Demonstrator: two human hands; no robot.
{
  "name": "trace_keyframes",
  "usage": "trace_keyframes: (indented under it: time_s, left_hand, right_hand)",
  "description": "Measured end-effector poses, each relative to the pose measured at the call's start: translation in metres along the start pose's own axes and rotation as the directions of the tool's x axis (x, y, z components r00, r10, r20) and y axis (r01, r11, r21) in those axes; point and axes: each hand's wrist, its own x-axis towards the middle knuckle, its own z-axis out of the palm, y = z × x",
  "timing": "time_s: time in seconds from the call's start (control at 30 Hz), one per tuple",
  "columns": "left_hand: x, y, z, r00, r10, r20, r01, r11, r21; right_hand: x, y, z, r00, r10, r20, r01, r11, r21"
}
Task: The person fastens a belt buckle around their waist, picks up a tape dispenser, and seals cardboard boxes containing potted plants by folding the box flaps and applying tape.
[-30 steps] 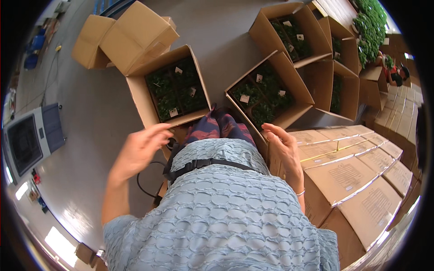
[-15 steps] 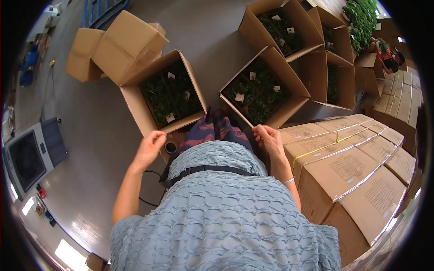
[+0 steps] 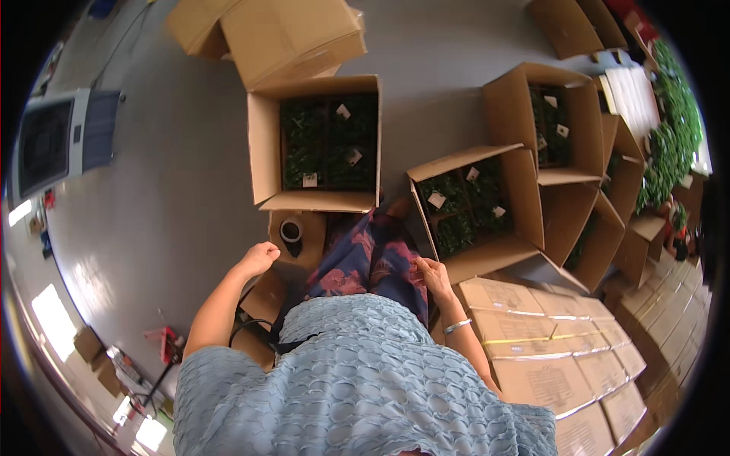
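Observation:
My left hand [image 3: 260,258] is closed, fingers curled, and nothing shows in it. It hovers beside a brown cardboard piece [image 3: 310,242] bearing a round white-rimmed thing with a dark middle [image 3: 291,229], perhaps a tape roll. Over my right trouser leg, my right hand [image 3: 435,280] has its fingers bent together, with nothing visible in them. Ahead of my left hand stands an open carton [image 3: 265,144] of green leafy plants [image 3: 323,140] with white tags. Another open carton [image 3: 528,194], likewise filled with tagged greenery [image 3: 464,205], is just beyond my right hand.
Strapped closed cartons [image 3: 551,334] are stacked close on my right. More open cartons [image 3: 585,137] and a heap of greenery [image 3: 673,129] lie at the far right, near another person [image 3: 677,235]. Tipped boxes [image 3: 293,38] stand ahead. A grey machine [image 3: 57,144] is far left.
My view has turned and shifted, so the cartons sit elsewhere in the picture. The round white-rimmed thing now shows more fully. Both hands remain closed, the right one now over the trousers.

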Motion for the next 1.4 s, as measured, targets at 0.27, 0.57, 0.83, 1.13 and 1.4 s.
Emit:
trace_keyframes:
  time_s: [0.27,0.57,0.83,1.13,1.4]
  left_hand:
    - [-0.005,-0.011,0.089,0.985,0.122,0.125,-0.083,0.957,-0.277]
    - [0.121,-0.071,0.043,0.901,-0.245,-0.359,0.192,0.965,-0.176]
    - [0.254,-0.093,-0.045,0.804,-0.284,-0.521,0.18,0.953,-0.242]
    - [0.307,-0.077,-0.049,0.777,-0.357,-0.518,0.301,0.934,-0.192]
    - [0.267,-0.052,-0.036,0.76,-0.078,-0.646,-0.121,0.959,-0.257]
  right_hand:
    - [0.008,0.012,0.026,0.967,-0.224,0.121,0.229,0.559,-0.797]
    - [0.01,-0.027,0.068,0.987,-0.109,0.119,0.161,0.597,-0.786]
    - [0.197,-0.127,0.089,0.893,-0.444,-0.075,0.14,0.431,-0.892]
    - [0.331,-0.196,0.105,0.909,-0.406,-0.093,0.108,0.444,-0.89]
    - [0.331,-0.286,0.071,0.907,-0.408,-0.104,0.099,0.447,-0.889]
